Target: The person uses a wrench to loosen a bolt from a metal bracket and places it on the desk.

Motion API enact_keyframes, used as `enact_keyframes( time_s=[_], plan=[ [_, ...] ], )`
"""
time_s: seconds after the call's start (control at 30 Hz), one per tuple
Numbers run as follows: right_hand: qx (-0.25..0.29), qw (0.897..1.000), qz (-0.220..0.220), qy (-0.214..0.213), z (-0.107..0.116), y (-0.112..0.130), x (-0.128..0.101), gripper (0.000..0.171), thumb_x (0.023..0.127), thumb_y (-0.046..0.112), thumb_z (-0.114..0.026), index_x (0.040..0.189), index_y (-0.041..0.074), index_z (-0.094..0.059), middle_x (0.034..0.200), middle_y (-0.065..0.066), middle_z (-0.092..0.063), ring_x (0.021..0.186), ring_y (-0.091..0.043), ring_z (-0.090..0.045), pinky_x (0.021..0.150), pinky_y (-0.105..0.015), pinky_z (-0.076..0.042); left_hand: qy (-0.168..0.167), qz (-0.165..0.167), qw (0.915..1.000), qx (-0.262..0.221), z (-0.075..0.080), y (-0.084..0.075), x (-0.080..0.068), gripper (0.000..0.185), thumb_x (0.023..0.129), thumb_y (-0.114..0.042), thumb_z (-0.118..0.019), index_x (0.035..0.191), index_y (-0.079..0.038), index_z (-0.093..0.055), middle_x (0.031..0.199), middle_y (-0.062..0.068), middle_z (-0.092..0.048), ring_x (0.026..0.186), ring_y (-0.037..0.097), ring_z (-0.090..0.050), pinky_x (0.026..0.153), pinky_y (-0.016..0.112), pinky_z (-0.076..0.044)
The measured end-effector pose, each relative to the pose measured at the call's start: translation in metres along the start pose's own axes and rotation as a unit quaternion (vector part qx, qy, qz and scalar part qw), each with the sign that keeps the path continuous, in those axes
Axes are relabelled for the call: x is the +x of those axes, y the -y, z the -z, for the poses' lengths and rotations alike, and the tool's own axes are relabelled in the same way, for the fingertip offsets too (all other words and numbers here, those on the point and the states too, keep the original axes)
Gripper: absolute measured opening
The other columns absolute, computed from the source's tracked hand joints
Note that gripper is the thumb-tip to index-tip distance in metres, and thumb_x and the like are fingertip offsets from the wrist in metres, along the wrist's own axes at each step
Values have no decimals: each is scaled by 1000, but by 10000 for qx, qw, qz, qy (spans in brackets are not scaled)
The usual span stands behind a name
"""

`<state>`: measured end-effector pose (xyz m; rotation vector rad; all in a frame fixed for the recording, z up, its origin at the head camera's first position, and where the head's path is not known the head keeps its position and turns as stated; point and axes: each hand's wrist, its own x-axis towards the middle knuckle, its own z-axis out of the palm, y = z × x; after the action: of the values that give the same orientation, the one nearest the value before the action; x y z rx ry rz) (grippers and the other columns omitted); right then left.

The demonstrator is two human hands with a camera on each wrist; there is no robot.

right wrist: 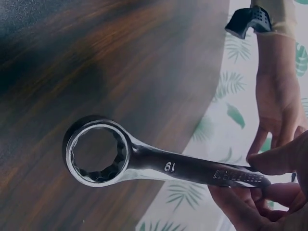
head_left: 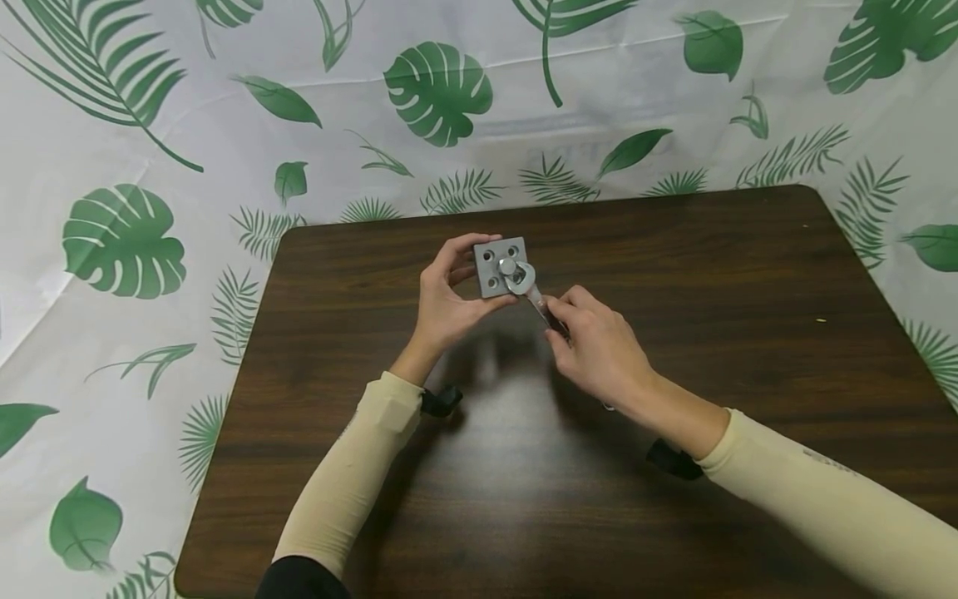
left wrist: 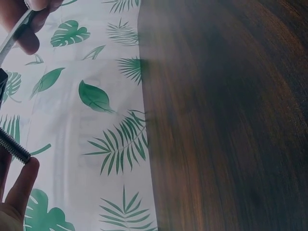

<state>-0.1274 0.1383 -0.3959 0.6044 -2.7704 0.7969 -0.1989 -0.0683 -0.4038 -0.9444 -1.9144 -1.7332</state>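
Note:
My left hand grips a grey square metal plate with corner holes, held up above the dark table. A bolt sits in the plate's middle; its threaded end shows in the left wrist view beside my left fingers. My right hand pinches the handle of a steel wrench whose head sits on the bolt head. In the right wrist view the wrench's free ring end, marked 19, hangs over the table, with my right fingers curled round the handle.
The dark wooden table lies under both hands. A white cloth with green leaves hangs behind and beside it. Black wrist straps sit on both cream sleeves.

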Motion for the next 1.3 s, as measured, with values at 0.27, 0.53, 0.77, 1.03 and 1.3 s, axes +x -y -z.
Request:
enact_keyframes(
  time_s=[0.27,0.53,0.77,1.03,1.3],
  plan=[
    [-63,9999,90,-42,1,-2,4,41,86,6,-72,125,-3,-64,99,-8,-58,63,-15,-49,51,-30,-42,65,9,10000,-5,-3,-1,0,71,61,12,-87,124,10,-54,123,23,-62,101,31,-65,81,48,-55],
    [-374,9983,392,-212,5,-9,11,38,86,4,-70,124,0,-67,98,-8,-57,65,-16,-52,51,-33,-46,86,59,9999,-24,-3,-2,0,71,61,14,-87,124,9,-54,124,22,-62,102,31,-65,82,47,-55],
    [-680,9923,948,-406,9,-21,23,31,88,1,-65,119,3,-70,96,-7,-57,68,-18,-54,48,-34,-46,92,38,9999,2,-1,-2,1,71,61,13,-87,124,10,-54,123,23,-62,102,30,-64,82,48,-55],
    [-1299,9776,1654,-28,22,-37,38,42,86,-4,-62,127,6,-64,103,-10,-55,82,-23,-56,45,-32,-41,104,64,9999,3,0,-3,1,72,61,13,-88,124,9,-54,123,23,-62,102,30,-64,82,47,-55],
    [-1820,9592,2148,267,40,-47,54,58,75,-10,-69,131,5,-61,105,-13,-57,96,-30,-54,50,-37,-47,248,141,9995,-111,1,-1,-1,73,61,13,-88,125,8,-53,124,24,-61,102,26,-63,83,49,-54]
  ],
)
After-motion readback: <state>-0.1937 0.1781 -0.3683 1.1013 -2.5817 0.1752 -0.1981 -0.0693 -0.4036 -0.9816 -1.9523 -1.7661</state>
